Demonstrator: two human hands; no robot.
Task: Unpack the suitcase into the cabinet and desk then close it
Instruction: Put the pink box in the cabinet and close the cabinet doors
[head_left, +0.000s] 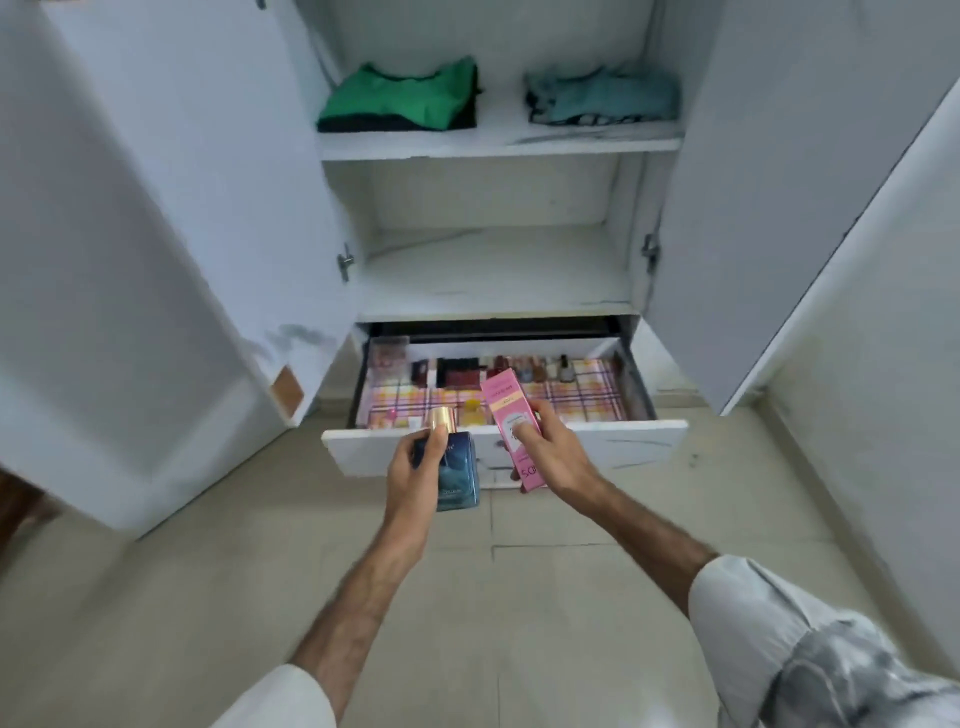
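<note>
Both forearms reach toward twelve o'clock, the left hand (415, 467) with its grip wrapped round a blue perfume bottle (457, 475) with a gold cap, the right hand (550, 452) pinching a pink carton (511, 431), both just short of the open drawer (597, 441) at the cabinet (498, 145) foot. I would lower each over the front panel onto bare checked liner (587, 397) toward three o'clock, well clear of the small bottles (524, 371) along the back. Set the glass bottle upright first, then lay the carton flat so the drawer shuts freely; the suitcase is out of view.
</note>
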